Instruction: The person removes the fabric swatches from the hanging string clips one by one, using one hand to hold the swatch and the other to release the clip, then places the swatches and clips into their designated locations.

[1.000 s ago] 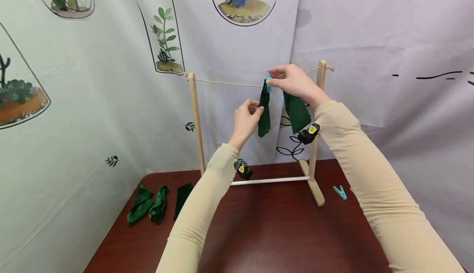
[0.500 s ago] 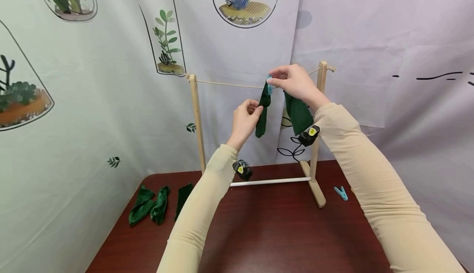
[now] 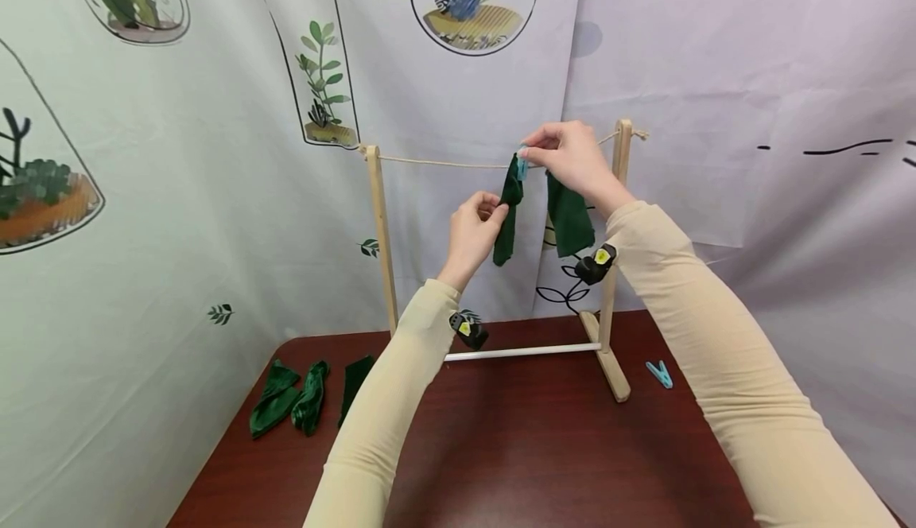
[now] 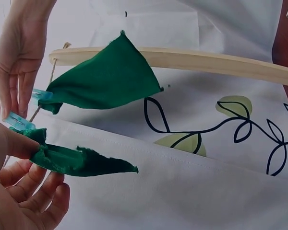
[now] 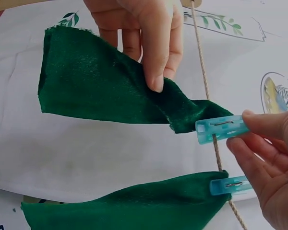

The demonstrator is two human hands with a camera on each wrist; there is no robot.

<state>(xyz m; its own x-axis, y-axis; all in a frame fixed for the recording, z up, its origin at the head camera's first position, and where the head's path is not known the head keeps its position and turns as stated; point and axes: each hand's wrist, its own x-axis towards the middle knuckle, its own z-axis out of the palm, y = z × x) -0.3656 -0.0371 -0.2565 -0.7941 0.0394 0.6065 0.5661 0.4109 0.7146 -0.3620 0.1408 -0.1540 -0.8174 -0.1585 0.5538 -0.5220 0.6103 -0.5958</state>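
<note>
My left hand pinches a dark green cloth between thumb and fingers, partway down its length. The cloth's top corner is at the rope, in the mouth of a light blue clothespin. My right hand pinches that clothespin's handles between thumb and forefinger, and the rope passes at its jaws. Just to the right in the head view hangs another green cloth, clipped to the rope by a second blue clothespin, which the hand hides in the head view.
Wooden posts hold the rope, joined low down by a white bar. Several green cloths lie at the left of the dark red table. A loose blue clothespin lies at the right, beside the stand's wooden foot.
The lower end of the held cloth has shifted slightly left. The hanging cloth has swung a little left. My right hand stays at the clothespin, its wrist slightly shifted.
</note>
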